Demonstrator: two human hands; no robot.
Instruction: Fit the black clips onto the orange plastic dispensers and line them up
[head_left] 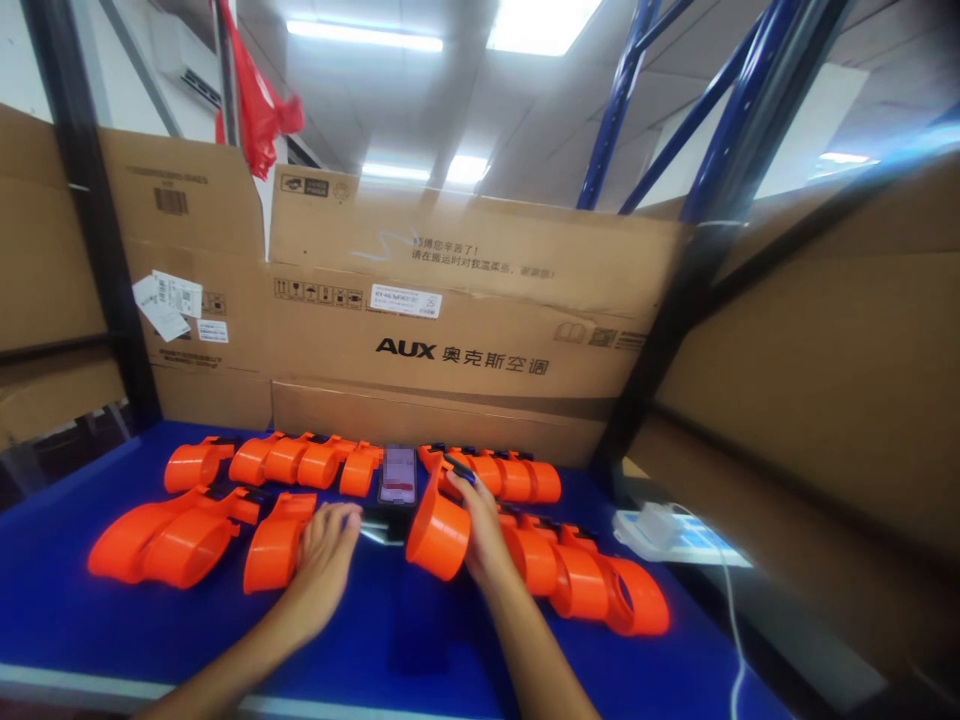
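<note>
So the orange ring (439, 540) that matters here is up in the right hand (484, 525), roughly mid-table. Its round body sits to the left of the fingers and a bit below them, with the tab end pointing up toward the fingertips, so the long way runs from tab down to loop, a little tilted. Right fingers are pinched on it near the dark clip (460, 470) up top.

Left hand (326, 550) is the farther one, off to the left across a gap. Its fingers look pretty straight and close together, right up against another orange piece (270, 555); can't tell if it's gripping that. Phone (399, 475) lies just beyond, more orange rings (581, 580) on both sides, all on the blue table (352, 645).
</note>
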